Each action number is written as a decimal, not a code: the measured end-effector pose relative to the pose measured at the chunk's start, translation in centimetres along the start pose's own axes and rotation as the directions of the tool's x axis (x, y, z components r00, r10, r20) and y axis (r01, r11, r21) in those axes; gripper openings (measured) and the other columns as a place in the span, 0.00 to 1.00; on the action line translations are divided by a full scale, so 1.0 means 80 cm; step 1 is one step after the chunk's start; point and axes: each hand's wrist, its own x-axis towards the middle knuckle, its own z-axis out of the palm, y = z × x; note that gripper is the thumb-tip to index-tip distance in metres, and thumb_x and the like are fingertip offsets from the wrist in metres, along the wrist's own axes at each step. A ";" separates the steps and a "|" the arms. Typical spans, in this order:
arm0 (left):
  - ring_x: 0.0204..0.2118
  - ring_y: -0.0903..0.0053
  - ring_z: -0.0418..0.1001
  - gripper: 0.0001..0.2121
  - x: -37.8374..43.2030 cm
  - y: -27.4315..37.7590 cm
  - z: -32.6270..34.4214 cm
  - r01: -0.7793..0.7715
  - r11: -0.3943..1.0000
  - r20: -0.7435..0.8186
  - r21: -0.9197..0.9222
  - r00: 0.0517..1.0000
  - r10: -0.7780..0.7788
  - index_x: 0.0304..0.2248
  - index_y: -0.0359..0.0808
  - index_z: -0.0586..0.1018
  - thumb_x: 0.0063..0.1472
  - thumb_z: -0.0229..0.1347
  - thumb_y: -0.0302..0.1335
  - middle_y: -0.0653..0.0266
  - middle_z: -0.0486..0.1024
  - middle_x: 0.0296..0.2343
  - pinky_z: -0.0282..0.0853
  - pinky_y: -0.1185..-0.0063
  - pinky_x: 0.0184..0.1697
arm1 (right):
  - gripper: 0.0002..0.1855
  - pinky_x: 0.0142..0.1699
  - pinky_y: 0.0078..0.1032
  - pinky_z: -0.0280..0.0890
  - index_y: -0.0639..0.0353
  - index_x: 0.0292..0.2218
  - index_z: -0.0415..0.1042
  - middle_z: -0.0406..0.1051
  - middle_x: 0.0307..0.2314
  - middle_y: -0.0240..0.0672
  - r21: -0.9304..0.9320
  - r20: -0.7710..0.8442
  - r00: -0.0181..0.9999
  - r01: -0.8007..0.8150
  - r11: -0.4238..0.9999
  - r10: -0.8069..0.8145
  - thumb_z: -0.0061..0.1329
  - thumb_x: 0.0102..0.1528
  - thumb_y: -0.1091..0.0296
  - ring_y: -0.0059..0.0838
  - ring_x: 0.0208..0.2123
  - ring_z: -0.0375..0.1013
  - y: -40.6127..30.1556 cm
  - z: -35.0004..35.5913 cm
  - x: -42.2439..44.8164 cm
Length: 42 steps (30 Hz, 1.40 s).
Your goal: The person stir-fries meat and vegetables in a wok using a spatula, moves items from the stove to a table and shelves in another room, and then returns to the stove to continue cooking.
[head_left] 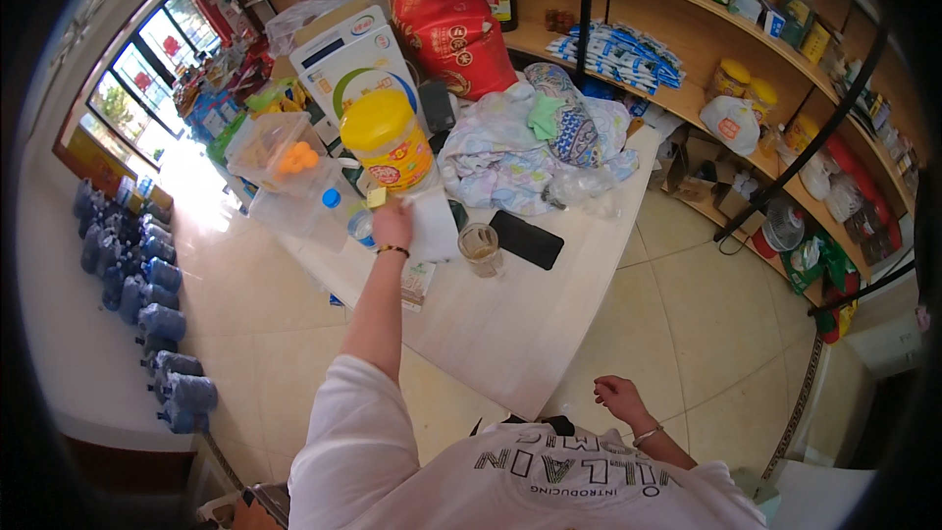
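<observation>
My left hand [392,224] reaches over the pale tabletop [493,327], its fingertips on a small yellow block-like item [376,197]. Right behind it stands a clear plastic jar [397,162] with a yellow lid. A plastic bottle [357,221] with a blue cap is just left of the hand. White paper [436,227] lies to its right, and beyond that are a drinking glass [482,250] and a black smartphone [526,239]. Below the table's right edge, over the floor, my right hand [622,399] hangs with its fingers curled and nothing visible in them.
Crumpled patterned cloth [500,147], a red rice bag [449,37], a white carton [360,66] and a clear plastic box [276,151] crowd the table's far side. Stocked shelves [780,66] curve round the right. Several large water bottles [162,320] line the left wall.
</observation>
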 end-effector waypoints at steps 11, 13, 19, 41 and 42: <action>0.32 0.73 0.70 0.13 -0.099 0.176 -0.099 -0.208 0.785 -0.124 -0.584 0.978 0.167 0.38 0.35 0.69 0.50 0.50 0.20 0.59 0.71 0.30 0.64 0.81 0.38 | 0.20 0.44 0.22 0.64 0.63 0.47 0.61 0.66 0.41 0.38 0.042 -0.171 0.905 0.402 0.915 -0.390 0.45 0.53 0.70 0.24 0.42 0.66 -0.079 -0.031 -0.009; 0.37 0.80 0.66 0.13 -0.181 0.233 -0.076 -0.260 0.530 0.041 -0.807 0.871 0.489 0.37 0.35 0.69 0.49 0.50 0.18 0.66 0.68 0.33 0.60 0.83 0.43 | 0.22 0.48 0.23 0.60 0.63 0.51 0.55 0.64 0.44 0.37 0.296 -0.244 0.821 0.570 0.766 -0.517 0.40 0.56 0.67 0.25 0.47 0.62 -0.122 -0.036 -0.005; 0.54 0.68 0.54 0.20 -0.409 0.438 -0.008 0.566 0.141 0.510 -0.812 0.571 0.643 0.50 0.38 0.61 0.61 0.38 0.38 0.58 0.57 0.51 0.52 0.74 0.53 | 0.19 0.34 0.18 0.62 0.65 0.39 0.65 0.68 0.27 0.34 0.337 -0.705 0.660 0.633 0.697 -0.259 0.34 0.59 0.56 0.18 0.30 0.64 -0.153 -0.125 -0.038; 0.52 0.65 0.56 0.21 -0.766 1.035 0.242 0.848 0.523 0.415 -0.084 -0.447 0.792 0.46 0.39 0.64 0.58 0.39 0.42 0.58 0.60 0.48 0.52 0.68 0.53 | 0.33 0.53 0.41 0.52 0.59 0.46 0.62 0.58 0.46 0.42 -0.838 -0.424 0.291 0.234 0.494 -0.858 0.54 0.36 0.65 0.44 0.50 0.57 0.138 -0.720 -0.286; 0.52 0.66 0.57 0.20 -0.781 1.061 0.259 0.813 0.539 0.396 -0.221 -0.430 0.812 0.46 0.39 0.65 0.58 0.39 0.42 0.58 0.60 0.48 0.52 0.68 0.52 | 0.32 0.53 0.40 0.53 0.59 0.45 0.63 0.59 0.45 0.42 -0.840 -0.423 0.310 0.220 0.497 -0.852 0.54 0.36 0.65 0.44 0.49 0.58 0.152 -0.751 -0.285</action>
